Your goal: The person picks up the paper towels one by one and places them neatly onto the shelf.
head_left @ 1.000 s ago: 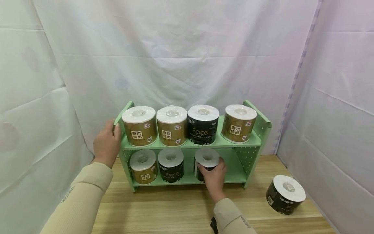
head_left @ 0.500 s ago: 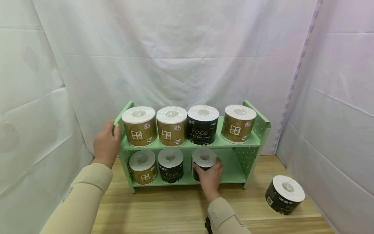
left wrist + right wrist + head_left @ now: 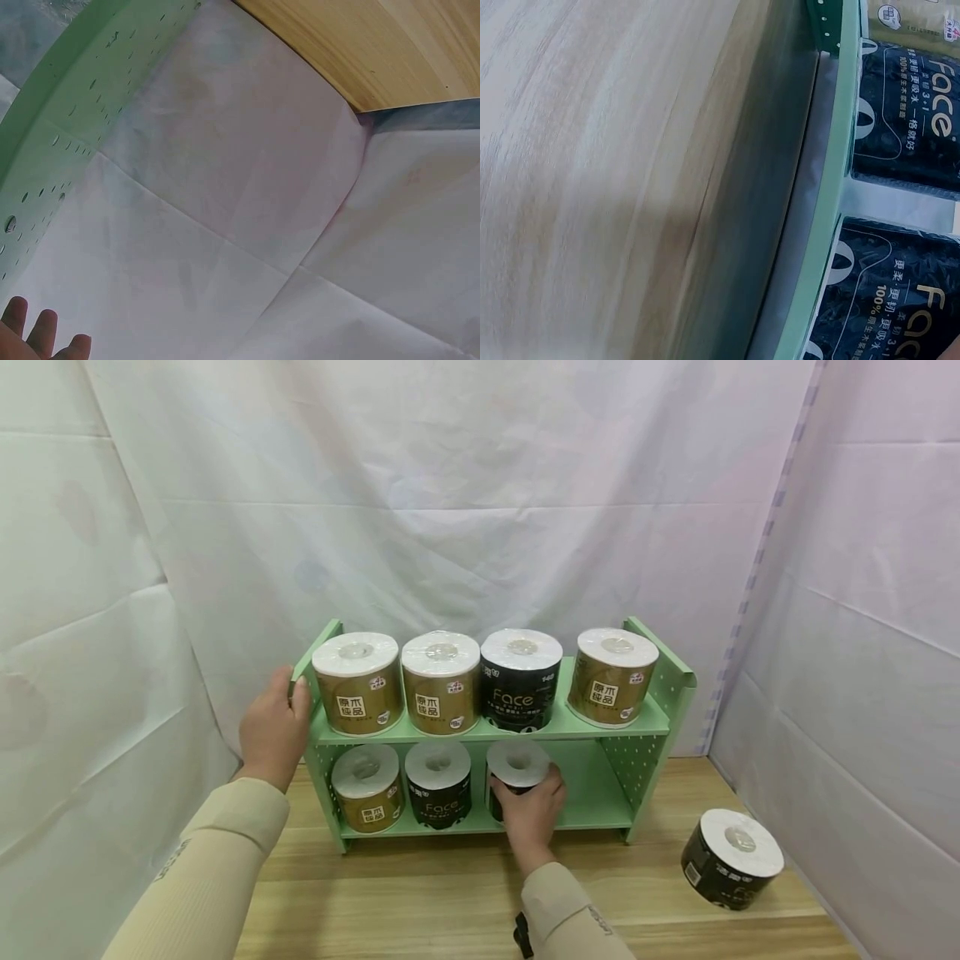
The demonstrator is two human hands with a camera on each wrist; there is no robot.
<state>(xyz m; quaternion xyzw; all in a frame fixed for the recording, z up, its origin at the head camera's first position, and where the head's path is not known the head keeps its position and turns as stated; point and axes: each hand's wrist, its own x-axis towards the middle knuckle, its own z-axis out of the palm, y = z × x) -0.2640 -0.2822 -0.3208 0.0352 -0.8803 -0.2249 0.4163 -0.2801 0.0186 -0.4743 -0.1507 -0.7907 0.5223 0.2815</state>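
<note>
In the head view, my right hand (image 3: 530, 814) grips a black-wrapped toilet roll (image 3: 517, 755) on the lower level of a green two-tier shelf (image 3: 600, 781). My thumb lies on its left side and my fingers on its right. A narrow gap separates it from another black toilet roll (image 3: 438, 797); the right wrist view shows that gap beside the black roll (image 3: 892, 300) nearest my hand. To that roll's left stands a brown toilet roll (image 3: 367, 793). My left hand (image 3: 275, 727) holds the shelf's left side panel (image 3: 82, 97) by its edge; several fingertips show in the left wrist view.
Brown toilet rolls (image 3: 358, 693) and a black one (image 3: 521, 689) stand along the upper level, with a gap before the rightmost brown roll (image 3: 611, 685). Another black roll (image 3: 731, 860) sits on the wooden table (image 3: 390, 902) at right. White cloth (image 3: 480, 510) encloses the back and sides.
My right hand has slid the black toilet roll a little left along the lower level, closer to the neighbouring black roll. My left hand stays on the side panel.
</note>
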